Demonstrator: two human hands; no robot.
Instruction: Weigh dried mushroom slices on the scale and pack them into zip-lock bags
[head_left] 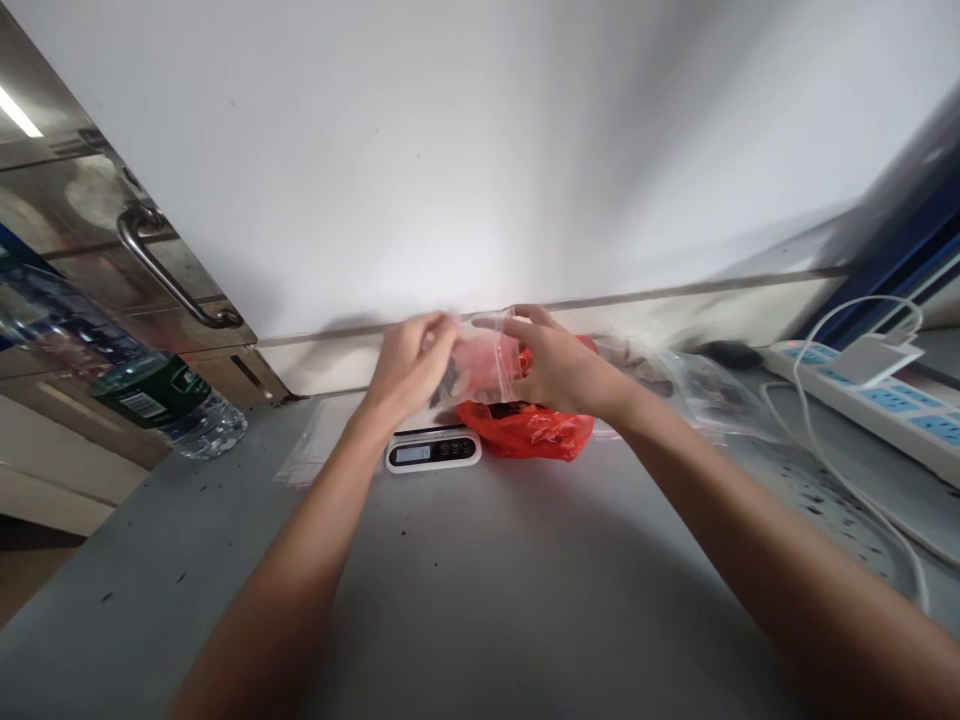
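Note:
Between my two hands a clear zip-lock bag (pixel 469 372) is held up, with small dark and pale bits visible low in it. My left hand (pixel 411 368) pinches its left side, the fingertips slightly blurred. At the other side, my right hand (pixel 562 368) has its fingers and thumb curved about the bag's edge near the zip strip. Below and behind my right hand sits a crumpled red plastic bag (pixel 536 435), its mouth open and dark contents partly showing. A small white digital scale (pixel 433 453) with a lit display lies below my left hand, touching or almost touching the red bag.
Flat clear bags (pixel 319 440) lie left of the scale. Filled clear bags (pixel 675 380) rest at the right along the wall. A large water bottle (pixel 161 390) stands left. A power strip (pixel 892 400) with a white cable (pixel 806 400) occupies the right. Dark specks dot the grey table (pixel 480 600).

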